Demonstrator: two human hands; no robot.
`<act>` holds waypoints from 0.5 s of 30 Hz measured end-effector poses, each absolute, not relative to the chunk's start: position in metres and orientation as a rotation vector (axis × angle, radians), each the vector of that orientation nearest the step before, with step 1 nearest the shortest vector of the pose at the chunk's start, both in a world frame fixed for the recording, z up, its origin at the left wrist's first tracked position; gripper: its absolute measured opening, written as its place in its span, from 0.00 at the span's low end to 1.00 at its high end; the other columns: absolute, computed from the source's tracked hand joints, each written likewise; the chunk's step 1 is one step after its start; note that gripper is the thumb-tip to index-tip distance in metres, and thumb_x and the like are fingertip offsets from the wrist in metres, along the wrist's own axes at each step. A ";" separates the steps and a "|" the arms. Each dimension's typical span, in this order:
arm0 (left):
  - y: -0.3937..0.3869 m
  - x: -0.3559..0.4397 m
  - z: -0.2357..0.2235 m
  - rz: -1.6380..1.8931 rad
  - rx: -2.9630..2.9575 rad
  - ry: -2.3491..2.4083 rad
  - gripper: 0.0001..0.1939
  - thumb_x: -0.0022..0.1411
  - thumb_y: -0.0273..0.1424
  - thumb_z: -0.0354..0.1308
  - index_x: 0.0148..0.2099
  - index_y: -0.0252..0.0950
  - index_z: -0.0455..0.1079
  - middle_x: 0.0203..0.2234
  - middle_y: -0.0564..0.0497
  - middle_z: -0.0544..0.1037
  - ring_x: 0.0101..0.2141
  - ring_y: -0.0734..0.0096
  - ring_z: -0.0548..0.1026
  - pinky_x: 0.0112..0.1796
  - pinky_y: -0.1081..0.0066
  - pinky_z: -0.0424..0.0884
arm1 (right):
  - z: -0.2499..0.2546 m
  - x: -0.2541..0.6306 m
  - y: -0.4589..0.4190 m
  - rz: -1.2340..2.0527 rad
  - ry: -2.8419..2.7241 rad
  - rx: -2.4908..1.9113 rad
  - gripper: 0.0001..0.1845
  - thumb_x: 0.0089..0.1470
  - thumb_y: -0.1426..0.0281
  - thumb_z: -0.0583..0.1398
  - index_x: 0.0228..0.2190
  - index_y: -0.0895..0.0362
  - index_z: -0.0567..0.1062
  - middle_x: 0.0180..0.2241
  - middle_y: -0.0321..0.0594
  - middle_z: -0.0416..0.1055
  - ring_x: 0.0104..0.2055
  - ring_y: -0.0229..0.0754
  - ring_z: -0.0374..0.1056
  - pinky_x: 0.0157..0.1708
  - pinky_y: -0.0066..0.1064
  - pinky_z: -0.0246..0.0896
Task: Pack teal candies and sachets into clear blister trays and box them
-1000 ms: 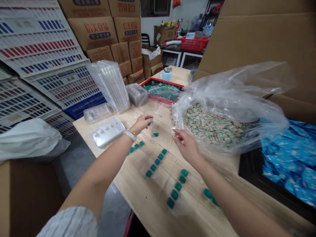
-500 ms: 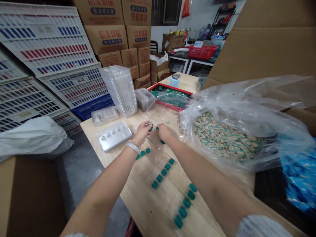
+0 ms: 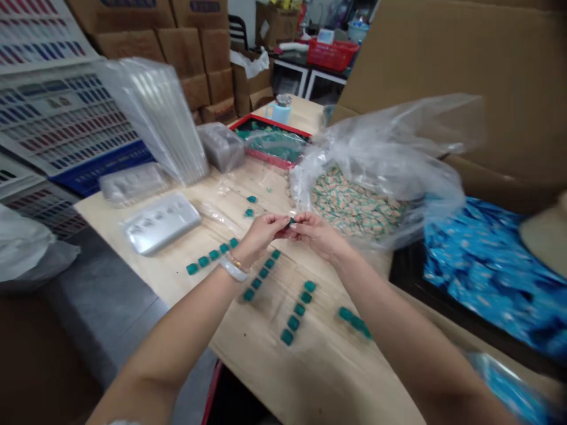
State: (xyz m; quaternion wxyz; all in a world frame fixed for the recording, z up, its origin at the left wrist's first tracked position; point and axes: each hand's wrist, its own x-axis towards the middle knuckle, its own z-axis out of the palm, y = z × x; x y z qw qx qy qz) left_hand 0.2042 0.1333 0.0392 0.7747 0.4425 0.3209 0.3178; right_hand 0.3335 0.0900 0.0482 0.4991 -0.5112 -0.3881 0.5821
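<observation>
My left hand (image 3: 264, 235) and my right hand (image 3: 316, 235) meet over the wooden table, fingertips pinched together on one small dark green piece (image 3: 291, 222). Fingers cover most of it, so its exact kind is not clear. Beyond my left hand lie two loose green pieces, one (image 3: 251, 199) a little behind the other (image 3: 250, 213). Nearer me, similar green blocks lie in rows: one row (image 3: 214, 255) left of my left wrist, another (image 3: 263, 273) below my hands, a third (image 3: 299, 309) closer to me, and a few (image 3: 354, 320) partly behind my right forearm.
A clear plastic bag of beige-and-green pieces (image 3: 354, 203) lies at right. A red-rimmed tray (image 3: 274, 154) and a blue mug (image 3: 281, 109) stand behind. Stacked clear trays (image 3: 159, 118) and a silvery tray (image 3: 162, 223) are at left. Blue packets (image 3: 487, 271) lie far right.
The view has shifted, so the table's things sit further left. My hands, apart before, have come together on one green piece. Two loose green pieces now show behind them.
</observation>
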 end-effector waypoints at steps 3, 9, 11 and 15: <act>0.099 0.230 0.040 0.572 0.844 0.623 0.16 0.46 0.40 0.58 0.25 0.30 0.65 0.16 0.55 0.67 0.18 0.83 0.64 0.21 0.79 0.60 | 0.060 0.353 0.050 1.249 -1.067 -1.318 0.12 0.38 0.68 0.61 0.28 0.55 0.65 0.19 0.28 0.64 0.20 0.31 0.61 0.24 0.26 0.58; 0.038 0.275 0.044 0.408 1.052 0.554 0.21 0.48 0.47 0.53 0.20 0.32 0.60 0.11 0.58 0.59 0.13 0.85 0.56 0.15 0.79 0.50 | 0.071 0.384 -0.039 0.925 -1.304 -1.574 0.07 0.46 0.67 0.56 0.28 0.57 0.69 0.24 0.36 0.69 0.28 0.38 0.66 0.30 0.32 0.61; 0.029 0.277 0.048 0.362 1.155 0.587 0.22 0.49 0.47 0.53 0.18 0.34 0.55 0.09 0.60 0.56 0.11 0.85 0.54 0.14 0.79 0.48 | 0.062 0.396 -0.078 0.734 -1.243 -1.763 0.09 0.47 0.66 0.56 0.31 0.57 0.70 0.27 0.38 0.70 0.29 0.39 0.66 0.29 0.32 0.61; 0.034 0.270 0.053 0.350 1.179 0.692 0.21 0.50 0.45 0.52 0.18 0.36 0.51 0.09 0.61 0.54 0.10 0.86 0.52 0.13 0.80 0.46 | 0.031 0.413 -0.154 0.494 -1.079 -2.129 0.11 0.48 0.66 0.54 0.32 0.58 0.71 0.27 0.41 0.70 0.28 0.40 0.66 0.28 0.32 0.61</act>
